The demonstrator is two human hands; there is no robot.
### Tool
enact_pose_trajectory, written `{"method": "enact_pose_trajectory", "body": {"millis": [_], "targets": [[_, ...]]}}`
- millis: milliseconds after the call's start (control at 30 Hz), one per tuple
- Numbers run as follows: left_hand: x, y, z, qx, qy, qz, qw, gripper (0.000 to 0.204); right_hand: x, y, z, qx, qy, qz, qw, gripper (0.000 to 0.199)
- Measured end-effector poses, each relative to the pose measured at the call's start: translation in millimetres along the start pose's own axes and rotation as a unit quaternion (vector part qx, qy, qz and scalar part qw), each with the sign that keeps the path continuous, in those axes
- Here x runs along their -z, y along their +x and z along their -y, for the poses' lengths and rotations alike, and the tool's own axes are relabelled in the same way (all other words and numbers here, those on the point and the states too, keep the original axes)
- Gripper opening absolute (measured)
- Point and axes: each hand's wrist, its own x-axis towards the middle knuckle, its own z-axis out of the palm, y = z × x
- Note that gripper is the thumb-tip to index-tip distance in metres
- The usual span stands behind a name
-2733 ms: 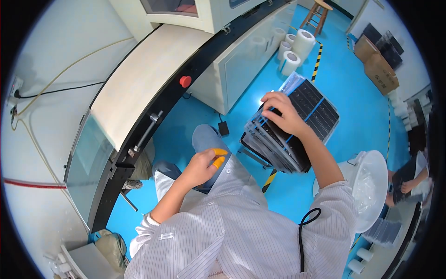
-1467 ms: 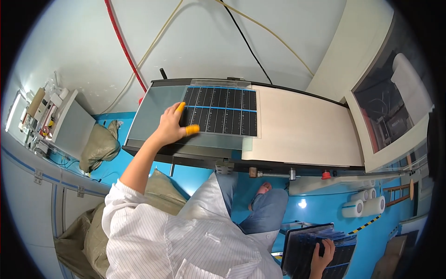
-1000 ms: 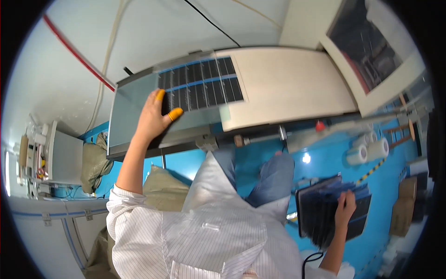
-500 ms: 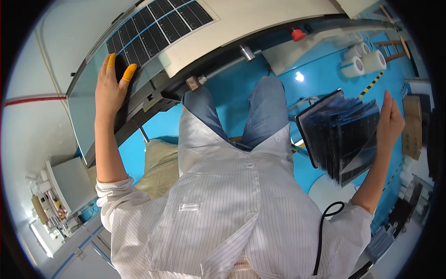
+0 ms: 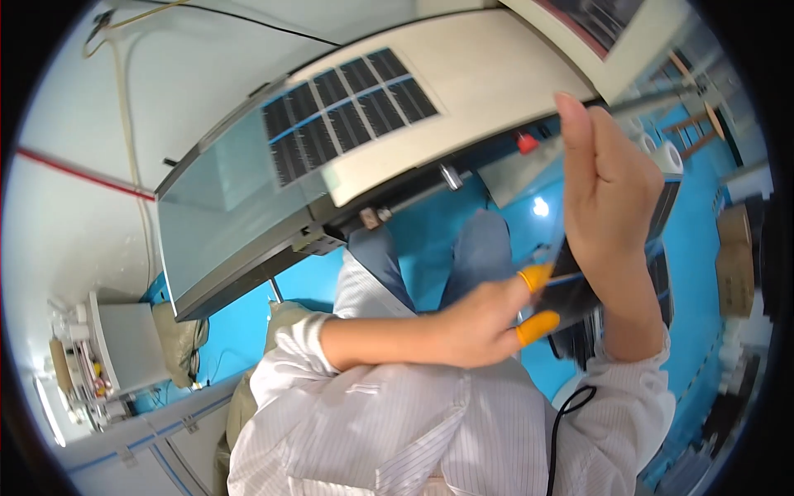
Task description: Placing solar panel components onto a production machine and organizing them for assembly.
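Observation:
My right hand [image 5: 612, 182] is raised at the right, its thumb up and its fingers curled closed. A clear film edge runs down from beneath it to a dark panel sheet [image 5: 575, 291] crossed by a blue line. Reaching across my body, my left hand [image 5: 475, 322] has two fingers in yellow finger cots closed at that sheet's left edge; motion blurs the grip. Behind my right wrist is a stack of similar dark sheets [image 5: 660, 269], mostly hidden. Another dark gridded panel [image 5: 339, 112] with a blue stripe lies flat on the worktable.
The worktable [image 5: 480, 66] has a pale top, a glass-like left end [image 5: 219, 202] and a dark front edge. A red button [image 5: 526, 143] and a metal fitting [image 5: 451, 177] sit along that edge. White rolls [image 5: 668, 157] stand at the right, near a cardboard box [image 5: 734, 248].
My left hand has left the panel on the table and swung right to the dark sheet. My right hand has risen and come inward, with the clear-edged sheet below it. The view has shifted.

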Motion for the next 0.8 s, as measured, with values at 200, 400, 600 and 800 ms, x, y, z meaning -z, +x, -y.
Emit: {"method": "enact_pose_trajectory", "body": {"millis": [200,400,600,800], "targets": [[67.5,-25.2,29.5,0.005,-0.097,-0.310,0.946,0.030,14.0,-5.1,-25.1,0.036,0.085,-0.015,0.996,0.022],[232.0,-145.1,24.8,0.047,-0.113,-0.637,0.761,0.046,51.5,-132.8,-132.1,-0.217,0.066,0.286,0.931,0.016],[330.9,-260.3,44.9,0.233,0.018,-0.651,0.722,0.045,27.9,-218.6,-122.5,-0.154,-0.008,0.295,0.943,0.026],[364.7,-231.3,75.6,0.211,0.246,-0.635,0.701,0.043,-21.8,-157.6,-97.2,-0.345,0.302,0.206,0.864,0.031]]}}
